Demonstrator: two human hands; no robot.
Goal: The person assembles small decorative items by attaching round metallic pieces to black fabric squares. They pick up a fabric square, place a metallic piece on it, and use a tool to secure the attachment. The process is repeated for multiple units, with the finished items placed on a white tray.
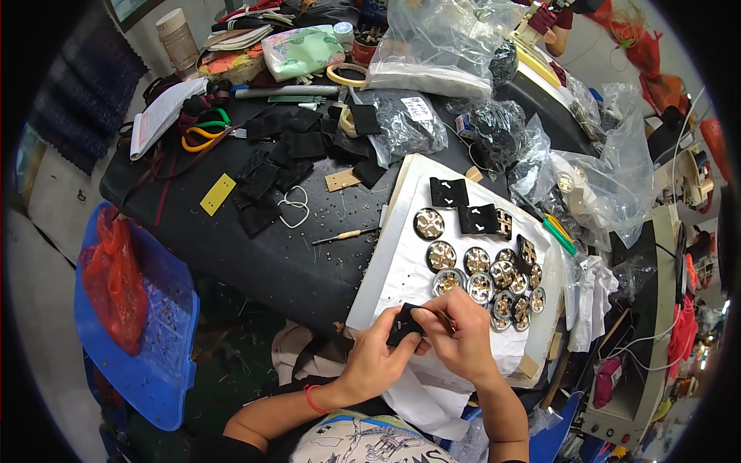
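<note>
Between my hands is a small black fabric piece [401, 324] with light slits or marks on it. My left hand [372, 356] pinches its left and lower side, a red cord around that wrist. My right hand [461, 332] has its fingers closed at the piece's right edge; whether a smaller part is also in them is hidden. Just beyond lies a white-covered board [401, 255] bearing several round gold-and-black metal buckles [441, 255]. Two black fabric pieces [448, 193] with metal prongs or slits showing, plus square buckles [527, 248], are at its far side.
Left of the board lie an awl [344, 236], a yellow template [218, 194], a string loop [294, 207] and a pile of black fabric pieces [289, 147]. Orange-and-green scissors [207, 131] lie farther left. Plastic bags [440, 46] crowd the back. A blue bin [166, 309] stands at left, green-handled scissors [559, 234] at right.
</note>
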